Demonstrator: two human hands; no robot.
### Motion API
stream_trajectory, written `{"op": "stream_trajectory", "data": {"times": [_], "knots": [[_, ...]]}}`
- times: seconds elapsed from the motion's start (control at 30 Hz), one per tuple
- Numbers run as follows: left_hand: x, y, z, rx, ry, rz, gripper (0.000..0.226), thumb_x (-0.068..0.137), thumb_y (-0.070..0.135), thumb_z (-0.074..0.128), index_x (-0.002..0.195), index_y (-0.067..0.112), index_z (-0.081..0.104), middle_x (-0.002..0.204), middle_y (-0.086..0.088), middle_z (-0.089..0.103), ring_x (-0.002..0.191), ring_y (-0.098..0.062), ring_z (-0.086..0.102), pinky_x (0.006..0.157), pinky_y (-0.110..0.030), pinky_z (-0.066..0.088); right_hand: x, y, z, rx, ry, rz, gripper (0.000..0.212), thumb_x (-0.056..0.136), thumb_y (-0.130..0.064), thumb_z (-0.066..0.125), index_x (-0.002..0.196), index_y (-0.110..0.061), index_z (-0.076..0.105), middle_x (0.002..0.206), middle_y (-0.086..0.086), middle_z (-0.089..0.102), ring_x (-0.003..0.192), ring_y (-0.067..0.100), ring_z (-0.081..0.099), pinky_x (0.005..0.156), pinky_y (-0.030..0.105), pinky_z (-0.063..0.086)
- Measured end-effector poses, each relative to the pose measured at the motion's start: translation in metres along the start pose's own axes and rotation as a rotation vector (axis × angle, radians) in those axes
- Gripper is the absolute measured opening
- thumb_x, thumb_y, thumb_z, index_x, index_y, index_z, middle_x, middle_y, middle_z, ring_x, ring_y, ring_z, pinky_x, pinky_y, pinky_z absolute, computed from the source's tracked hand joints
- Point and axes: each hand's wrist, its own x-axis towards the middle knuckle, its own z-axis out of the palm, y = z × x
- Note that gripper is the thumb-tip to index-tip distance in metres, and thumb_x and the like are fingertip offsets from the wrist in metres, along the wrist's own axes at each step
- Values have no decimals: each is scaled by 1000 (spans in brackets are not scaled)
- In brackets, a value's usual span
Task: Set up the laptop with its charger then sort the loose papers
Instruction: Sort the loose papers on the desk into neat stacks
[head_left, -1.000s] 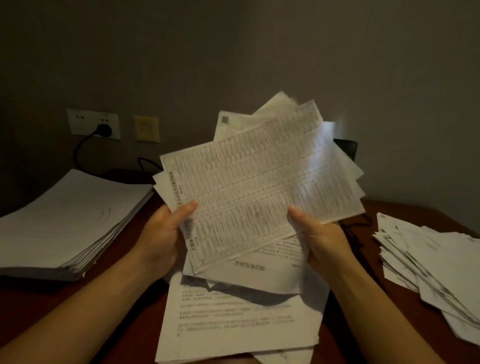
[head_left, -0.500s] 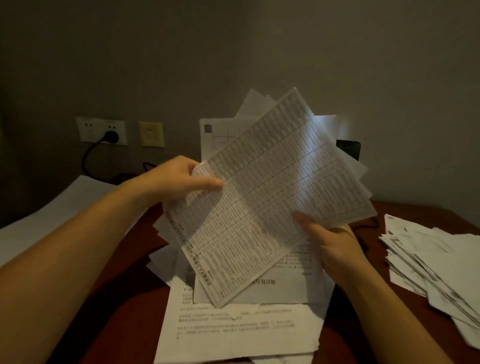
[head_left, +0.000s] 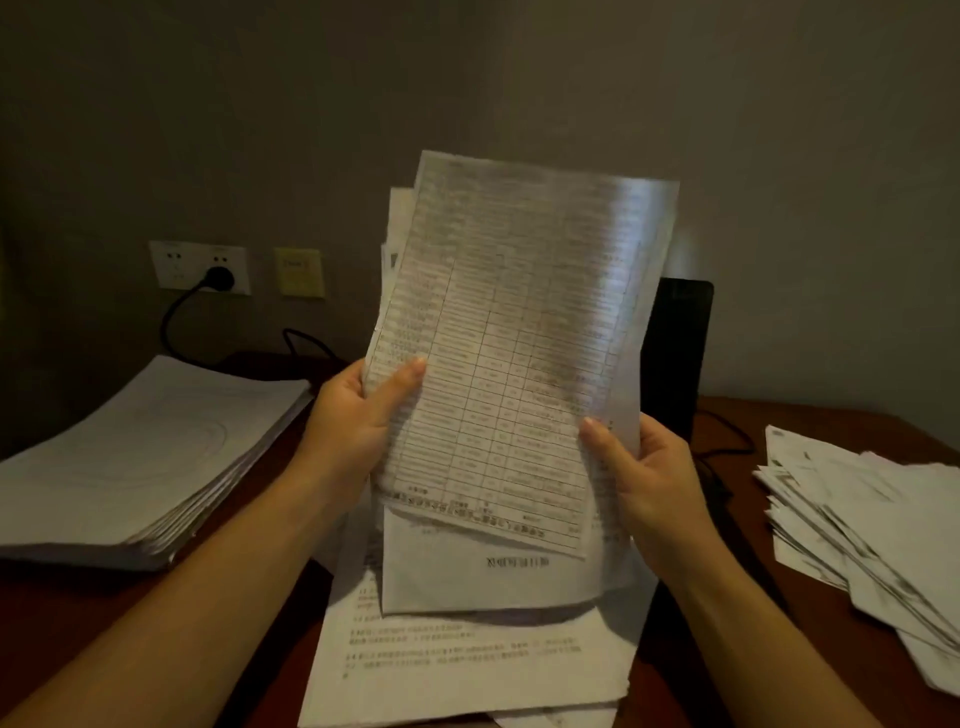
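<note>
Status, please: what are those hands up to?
Left hand, right hand both gripping paper sheaf upright. Neat stack left, loose pile right. Nothing in the way.

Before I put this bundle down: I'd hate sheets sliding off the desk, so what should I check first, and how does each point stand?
1. Grip on the held sheets: the left hand and right hand each hold a side edge: ok.
2. Are the held sheets squared up: edges stagger at top and bottom: not ok.
3. Is the left stack neat enough to take more: ok.
4. Is the right pile neat: fanned out: not ok.
5. Is the charger plug seated in the wall socket: ok.
6. Is the laptop connected: mostly hidden behind the sheets: cannot tell.
</note>
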Motion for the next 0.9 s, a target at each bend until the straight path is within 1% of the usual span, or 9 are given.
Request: {"op": "stream_trajectory", "data": {"times": [0.2,0.33,0.4,0.5,0.6,0.73,0.77,0.83,0.9], "knots": [[-13,-16,-5,84,-39,72,20,96,23,60,114,19,67,105,-3,77,97,-22,74,82,-43,59,-8,2,12,62,68,-22,23,99,-28,52,113,-16,65,102,-5,76,97,16,74,76,32,62],[-16,-16,-6,69,-99,124,22,98,19,57,119,21,63,108,1,76,98,-16,73,78,-31,61,-11,1,17,93,14,-32,21,100,-22,50,118,-19,61,104,-8,75,99,14,73,74,24,60],[-17,-20,-7,103,-144,103,23,95,16,61,118,20,61,107,4,76,98,-14,73,75,-26,60,-12,1,17,73,-20,-39,29,97,-17,57,126,-19,57,111,-7,74,103,12,71,77,25,59],[-17,-26,-11,245,-228,47,31,89,13,70,119,19,63,108,6,76,100,-15,73,76,-25,60,-12,4,14,-13,28,-77,31,94,-16,64,124,-22,57,111,-10,72,103,11,71,76,24,59],[-17,-25,-14,159,-253,-81,28,87,13,71,114,15,66,104,0,77,95,-20,75,69,-27,61,-12,6,13,-31,25,-91,31,93,-16,65,123,-22,57,111,-10,72,103,10,71,77,25,60],[-17,-30,-15,220,-347,-117,25,96,13,60,120,13,68,112,-1,75,105,-18,72,86,-33,59,-15,15,15,-58,-30,-9,30,91,-14,69,118,-24,61,111,-8,74,105,16,72,78,29,61],[-17,-31,-15,234,-337,-105,25,98,13,59,120,13,68,112,-1,75,106,-18,71,87,-33,60,-15,17,15,-82,-17,-4,35,90,-15,71,122,-24,60,113,-6,73,106,17,71,80,31,61],[-14,-32,-16,235,-292,-71,24,98,12,59,120,13,68,111,0,76,105,-18,72,86,-33,60,-12,16,16,-183,62,-46,64,87,-18,76,142,-27,45,126,-7,65,114,11,66,87,34,60],[-11,-32,-18,286,-248,-15,23,97,14,61,118,16,70,109,3,76,102,-14,72,86,-34,60,-2,7,14,-399,185,-199,94,83,-23,81,155,-35,23,148,-8,42,132,7,50,103,38,51]]}}
